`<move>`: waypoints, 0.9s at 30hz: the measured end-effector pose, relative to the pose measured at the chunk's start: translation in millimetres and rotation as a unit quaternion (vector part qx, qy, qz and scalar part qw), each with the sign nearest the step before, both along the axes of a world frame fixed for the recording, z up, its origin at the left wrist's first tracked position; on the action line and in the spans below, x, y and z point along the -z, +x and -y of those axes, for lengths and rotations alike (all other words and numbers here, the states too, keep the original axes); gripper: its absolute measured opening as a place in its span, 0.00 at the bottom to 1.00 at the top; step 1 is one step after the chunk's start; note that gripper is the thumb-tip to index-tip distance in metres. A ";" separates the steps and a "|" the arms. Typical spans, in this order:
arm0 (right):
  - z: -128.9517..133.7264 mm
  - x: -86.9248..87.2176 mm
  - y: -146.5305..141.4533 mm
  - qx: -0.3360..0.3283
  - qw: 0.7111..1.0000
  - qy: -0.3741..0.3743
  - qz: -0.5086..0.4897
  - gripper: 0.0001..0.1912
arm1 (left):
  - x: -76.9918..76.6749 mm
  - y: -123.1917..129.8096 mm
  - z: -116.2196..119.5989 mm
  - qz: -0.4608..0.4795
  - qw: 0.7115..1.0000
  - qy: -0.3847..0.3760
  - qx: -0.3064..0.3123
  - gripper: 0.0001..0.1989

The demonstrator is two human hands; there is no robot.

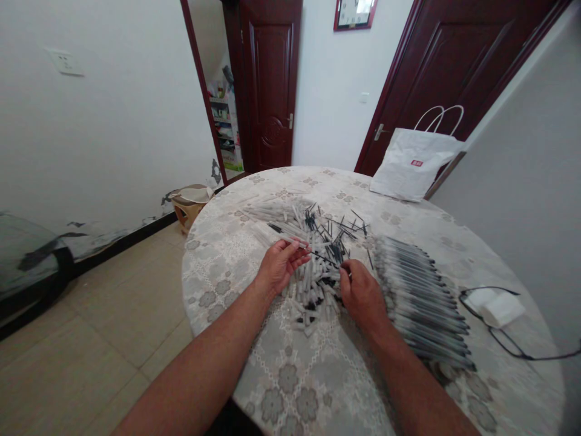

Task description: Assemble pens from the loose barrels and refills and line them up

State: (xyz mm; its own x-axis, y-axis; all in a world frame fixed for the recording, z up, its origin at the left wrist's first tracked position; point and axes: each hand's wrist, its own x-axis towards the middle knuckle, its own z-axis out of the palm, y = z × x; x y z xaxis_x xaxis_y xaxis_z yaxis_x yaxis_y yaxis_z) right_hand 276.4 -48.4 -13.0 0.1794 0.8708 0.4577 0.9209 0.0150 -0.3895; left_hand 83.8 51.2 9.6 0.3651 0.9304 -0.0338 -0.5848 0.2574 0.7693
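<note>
My left hand [282, 265] is closed in a pinch on a translucent pen barrel [290, 237], which points up and to the left. A thin black refill [323, 258] runs from the barrel's near end across to my right hand [362, 292]. The fingers of that hand are closed around the refill's other end, and their tips are partly hidden. Beneath and beyond both hands lies a loose pile: clear barrels [267, 212], black refills [338, 248] and short whitish caps [313, 284]. Right of my right hand, many pens [422, 297] lie side by side in a stacked row.
A round table [290, 387] with a flowered cloth carries everything. Black-framed glasses [511, 348] and a white folded packet [499, 307] lie at the right. A white paper bag [411, 163] stands at the back right edge. A stool [184, 212] is at the left.
</note>
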 end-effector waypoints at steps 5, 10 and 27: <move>0.2 -2.9 0.1 0.020 1.000 -0.010 0.006 0.11 | 1.0 0.2 -1.3 -0.008 1.000 0.006 0.005 0.12; -0.2 -3.9 0.5 0.027 0.999 -0.018 0.010 0.11 | 0.8 0.5 -1.7 -0.005 1.000 0.003 0.000 0.13; 5.8 -16.5 -10.5 -0.102 0.991 0.029 -0.076 0.15 | 3.3 4.2 6.1 -0.090 0.993 0.013 0.071 0.14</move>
